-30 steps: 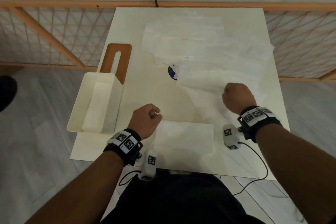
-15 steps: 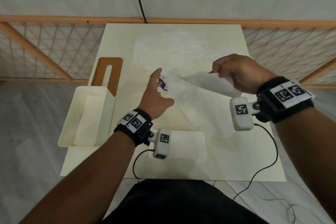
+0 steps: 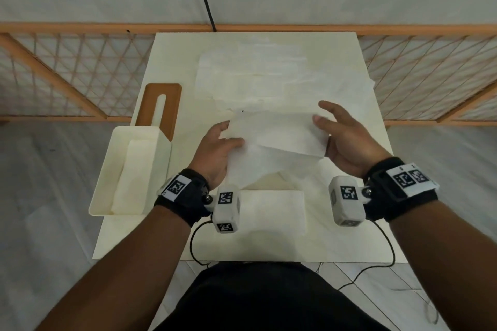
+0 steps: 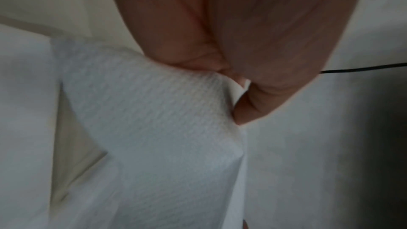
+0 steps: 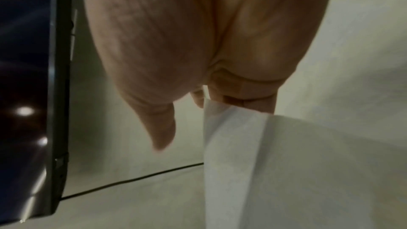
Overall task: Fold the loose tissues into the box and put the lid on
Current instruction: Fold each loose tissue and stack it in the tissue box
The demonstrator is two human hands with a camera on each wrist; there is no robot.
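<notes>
At mid-frame the left hand (image 3: 215, 148) pinches one end of a tissue (image 3: 277, 140) held above the surface (image 3: 172, 239); the right hand (image 3: 347, 140) supports the other end, fingers fairly straight. Left of them the box (image 3: 107, 191) already holds tissues, its lid (image 3: 161, 105) off. More tissues remain loose.

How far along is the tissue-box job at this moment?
Early to midway. Done: some tissue already lies in the open box, and one folded tissue waits at the table's near edge. In hand: the left hand and right hand hold a sheet mid-fold. Left: several loose tissues behind, and the lid still off.
</notes>
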